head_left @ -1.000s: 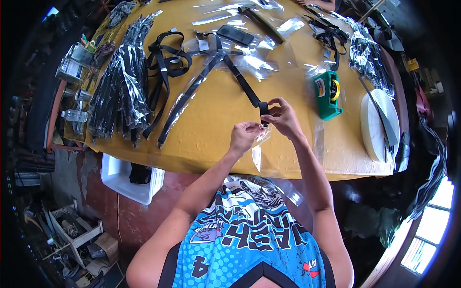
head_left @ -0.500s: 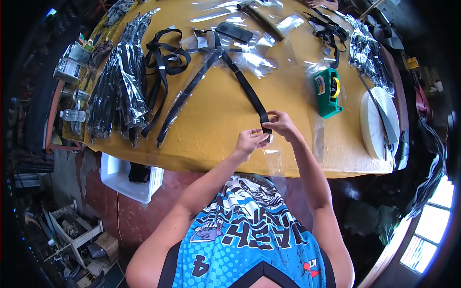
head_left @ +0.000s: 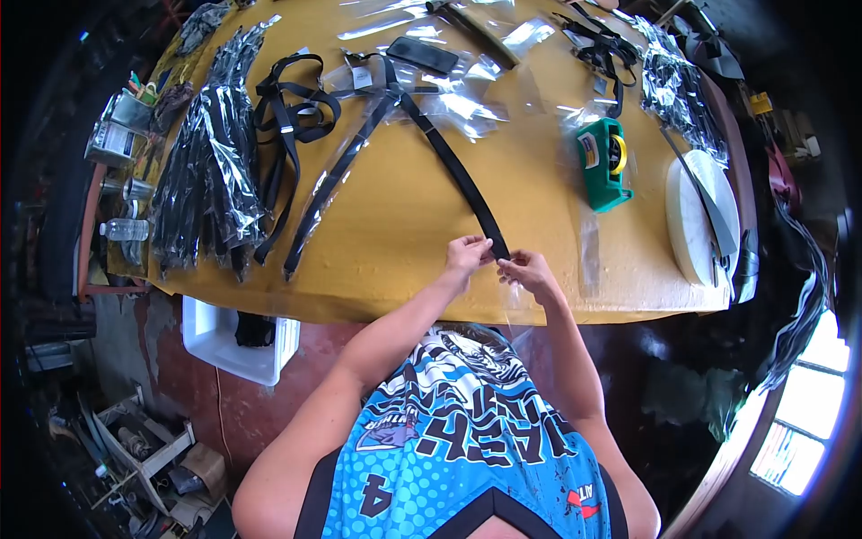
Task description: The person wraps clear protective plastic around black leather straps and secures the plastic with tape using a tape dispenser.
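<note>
A pair of black suspenders (head_left: 455, 171) lies spread on the yellow-covered table, its straps meeting near a white tag (head_left: 361, 77). My left hand (head_left: 468, 258) pinches the right-hand strap just above its lower end. At the very end of that strap, my right hand (head_left: 528, 270) grips the tip with its fingers closed. A thin clear plastic piece hangs below my right hand; its upper edge is hard to make out. The suspenders' other strap (head_left: 334, 184) lies to the left in a clear plastic sleeve.
A green tape dispenser (head_left: 603, 171) stands to the right, near a round white disc (head_left: 690, 220) with a long blade on it. Left lie looped black straps (head_left: 285, 121) and a pile of plastic-wrapped straps (head_left: 211, 171). A phone (head_left: 422, 56) lies further back.
My right hand has moved from above my left to the strap's lower end, and my left hand now pinches higher up. The view has shifted slightly.
</note>
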Demonstrator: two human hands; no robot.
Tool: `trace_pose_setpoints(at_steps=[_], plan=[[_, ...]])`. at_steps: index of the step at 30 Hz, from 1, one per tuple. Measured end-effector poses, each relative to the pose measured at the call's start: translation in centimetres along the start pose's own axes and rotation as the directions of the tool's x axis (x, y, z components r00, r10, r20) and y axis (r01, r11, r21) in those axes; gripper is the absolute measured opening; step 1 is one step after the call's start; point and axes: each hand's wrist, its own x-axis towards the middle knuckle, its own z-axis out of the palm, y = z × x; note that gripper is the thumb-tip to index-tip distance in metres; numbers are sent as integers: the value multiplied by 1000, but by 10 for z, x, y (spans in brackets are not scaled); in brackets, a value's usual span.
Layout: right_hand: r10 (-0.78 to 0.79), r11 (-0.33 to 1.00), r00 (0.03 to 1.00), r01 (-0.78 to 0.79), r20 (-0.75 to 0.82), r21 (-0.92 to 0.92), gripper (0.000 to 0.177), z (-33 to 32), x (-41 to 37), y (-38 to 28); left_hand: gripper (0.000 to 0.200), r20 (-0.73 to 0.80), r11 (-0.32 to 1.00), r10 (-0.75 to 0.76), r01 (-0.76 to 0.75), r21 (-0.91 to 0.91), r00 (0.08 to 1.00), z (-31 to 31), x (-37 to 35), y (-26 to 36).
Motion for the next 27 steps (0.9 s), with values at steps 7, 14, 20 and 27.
trace_pose_setpoints(at_steps=[7,14,20,27], plan=[[53,996,998,-55,26,64,30,-9,2,3,24,-66,999,0,-3,-45,998,0,25,22],[64,985,992,-81,113,152,31,-13,11,-16,25,-127,995,94,-89,44,987,0,46,46],[-8,976,983,-32,182,217,29,-18,27,-3,21,-66,983,104,-93,158,992,1,41,44],[28,976,995,-48,98,211,26,-11,33,-20,10,0,987,12,-12,159,1000,2,25,27]])
